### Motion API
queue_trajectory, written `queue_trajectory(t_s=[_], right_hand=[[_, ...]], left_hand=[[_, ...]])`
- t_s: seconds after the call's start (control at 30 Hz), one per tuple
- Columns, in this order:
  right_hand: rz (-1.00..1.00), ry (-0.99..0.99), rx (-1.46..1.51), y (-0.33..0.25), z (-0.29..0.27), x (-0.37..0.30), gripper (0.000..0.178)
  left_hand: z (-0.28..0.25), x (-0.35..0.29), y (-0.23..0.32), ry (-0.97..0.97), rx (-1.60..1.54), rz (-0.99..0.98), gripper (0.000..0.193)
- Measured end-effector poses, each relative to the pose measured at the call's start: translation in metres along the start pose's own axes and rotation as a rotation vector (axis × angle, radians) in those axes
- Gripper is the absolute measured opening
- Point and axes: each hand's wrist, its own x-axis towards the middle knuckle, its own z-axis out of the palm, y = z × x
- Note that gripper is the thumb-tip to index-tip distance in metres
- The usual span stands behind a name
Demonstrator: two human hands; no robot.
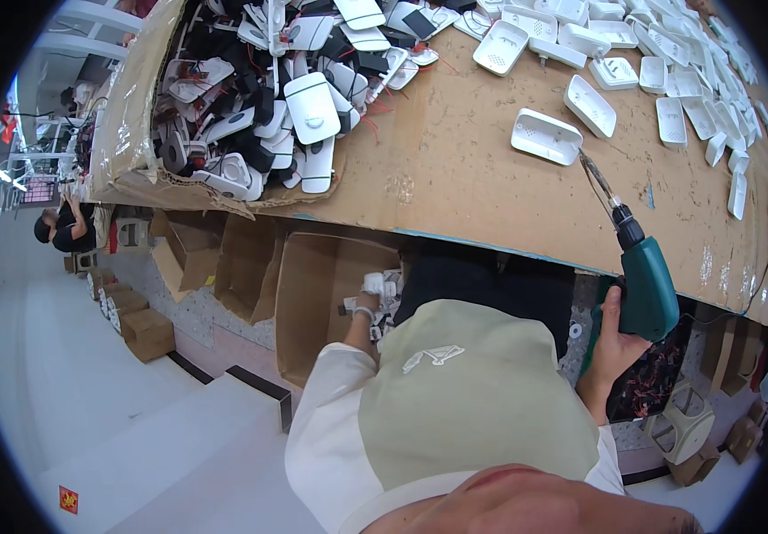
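Note:
My right hand (617,343) is closed around the grip of a teal pistol-shaped soldering gun (649,280). Its thin metal tip points up and left, close to the corner of a white plastic housing shell (546,136) on the table. A second open shell (590,105) lies just beyond that one. Low on the left, my left hand (369,301) reaches down into a cardboard box (317,276) beside my lap, over small white parts. Something white covers or sits at its fingers, so their pose and any hold cannot be made out.
A cardboard tray (130,133) at the far left is heaped with white and black device parts with red wires. Many white shells (669,84) spread over the cardboard-covered table (455,187) at the far right. Stools and boxes stand below; a person (72,227) is far left.

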Motion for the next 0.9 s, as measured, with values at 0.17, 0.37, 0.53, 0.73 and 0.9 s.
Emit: queue_trajectory(t_s=[0.17, 0.37, 0.53, 0.73, 0.9], right_hand=[[-0.032, 0.107, -0.062, -0.003, -0.014, -0.001, 0.034], [-0.059, 0.048, -0.002, -0.002, -0.001, 0.007, 0.033], [-0.022, 0.053, 0.075, -0.006, 0.0, 0.002, 0.036], [0.004, 0.148, 0.038, 0.0, -0.017, 0.004, 0.039], [0.013, 0.095, 0.036, 0.004, -0.015, 0.008, 0.038]], left_hand=[[-0.122, -0.112, 0.18, 0.26, 0.164, 0.222, 0.046], [-0.347, -0.254, 0.309, 0.864, 0.006, 1.312, 0.023], [-0.396, -0.173, 0.377, 1.126, 0.748, 1.222, 0.014], [-0.396, -0.175, 0.385, 1.151, 0.713, 1.253, 0.01], [-0.368, -0.232, 0.424, 1.109, -0.087, 1.476, 0.03]])
